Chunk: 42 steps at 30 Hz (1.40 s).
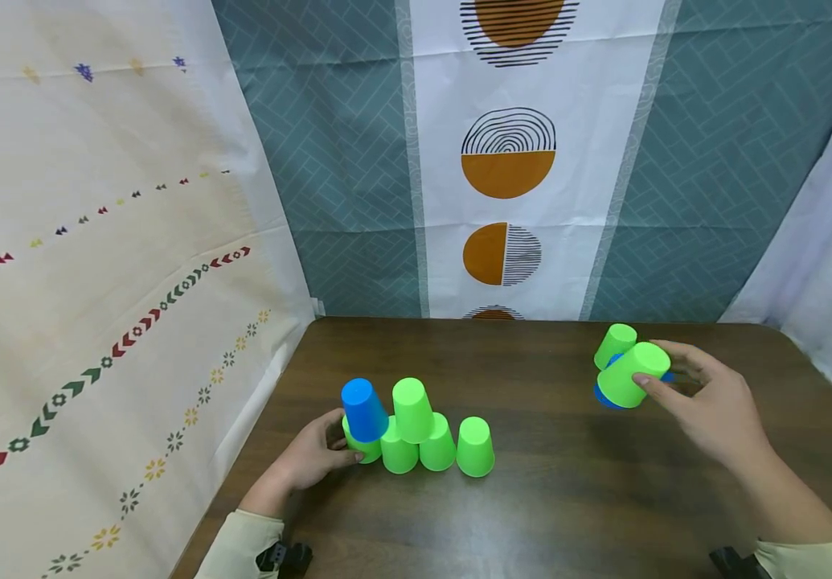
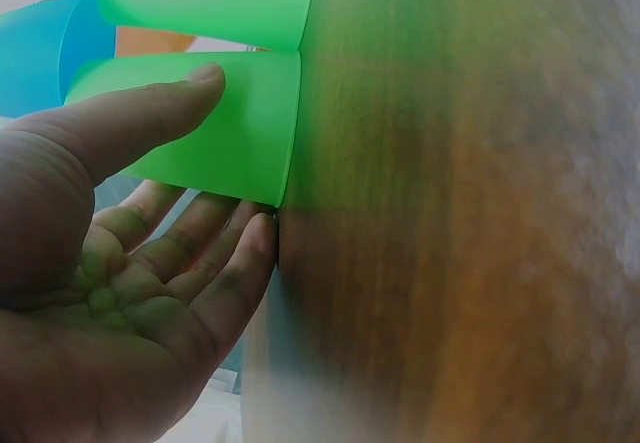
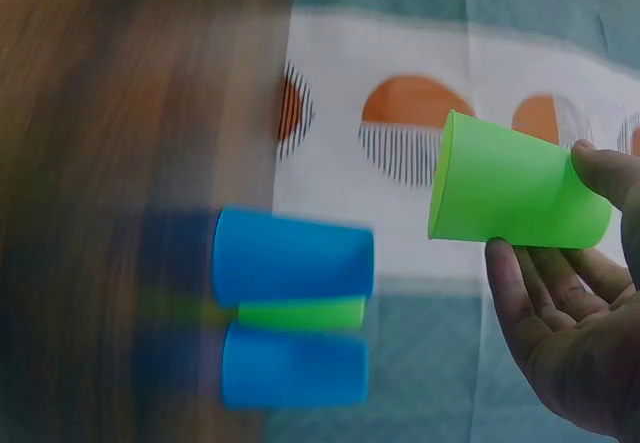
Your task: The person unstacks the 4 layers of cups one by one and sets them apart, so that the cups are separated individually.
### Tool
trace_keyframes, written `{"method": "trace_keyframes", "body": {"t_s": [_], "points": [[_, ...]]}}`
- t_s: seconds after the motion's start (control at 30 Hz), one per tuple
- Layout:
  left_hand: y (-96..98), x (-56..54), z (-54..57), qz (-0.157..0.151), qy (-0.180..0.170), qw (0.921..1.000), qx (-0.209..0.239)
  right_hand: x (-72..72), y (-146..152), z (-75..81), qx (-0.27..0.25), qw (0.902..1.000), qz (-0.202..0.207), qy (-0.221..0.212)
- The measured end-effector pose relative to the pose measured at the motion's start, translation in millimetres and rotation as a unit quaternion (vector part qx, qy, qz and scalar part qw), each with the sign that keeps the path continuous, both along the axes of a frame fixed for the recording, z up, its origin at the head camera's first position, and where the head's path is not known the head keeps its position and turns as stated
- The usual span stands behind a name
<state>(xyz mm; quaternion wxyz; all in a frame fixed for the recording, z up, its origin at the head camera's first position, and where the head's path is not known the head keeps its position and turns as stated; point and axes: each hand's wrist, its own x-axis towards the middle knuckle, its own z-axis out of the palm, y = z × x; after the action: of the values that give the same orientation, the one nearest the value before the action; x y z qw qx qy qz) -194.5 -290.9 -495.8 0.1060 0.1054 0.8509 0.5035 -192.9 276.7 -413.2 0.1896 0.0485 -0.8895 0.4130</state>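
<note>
My left hand holds the leftmost green cup of a bottom row, thumb on its front and fingers along its side. Upside down on this row stand a blue cup, above the held one, and a green cup. The row's other green cups are a left-middle one, a right-middle one and the right-end one. My right hand grips a green cup between thumb and fingers, raised off the table and tilted. In the right wrist view, two blue cups stand near it.
Behind the blue cups on the right stands another green cup, partly hidden. The brown wooden table stretches between both groups. A patterned cloth hangs behind its far edge, and a white cloth hangs along the left side.
</note>
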Motion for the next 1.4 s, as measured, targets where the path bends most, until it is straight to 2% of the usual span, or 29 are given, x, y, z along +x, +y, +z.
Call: {"method": "trace_keyframes", "body": {"t_s": [0.27,0.47,0.93,1.4], "points": [[-1.0,0.6,-0.5,0.004,0.0,1.0,-0.002,-1.0,36.8,-12.0,-0.003,0.9978,-0.053,-0.039],[-1.2,0.4,0.0,0.004,-0.002,1.0,-0.002,-4.5,52.1,-22.5,0.004,0.9959,-0.068,-0.059],[-1.2,0.2,0.4,-0.001,-0.003,1.0,0.001,-19.9,67.9,-51.1,0.056,0.9911,-0.063,-0.103],[0.3,0.1,0.9,-0.002,-0.007,1.0,0.004,-29.9,74.4,-66.2,0.077,0.9895,-0.047,-0.113]]}}
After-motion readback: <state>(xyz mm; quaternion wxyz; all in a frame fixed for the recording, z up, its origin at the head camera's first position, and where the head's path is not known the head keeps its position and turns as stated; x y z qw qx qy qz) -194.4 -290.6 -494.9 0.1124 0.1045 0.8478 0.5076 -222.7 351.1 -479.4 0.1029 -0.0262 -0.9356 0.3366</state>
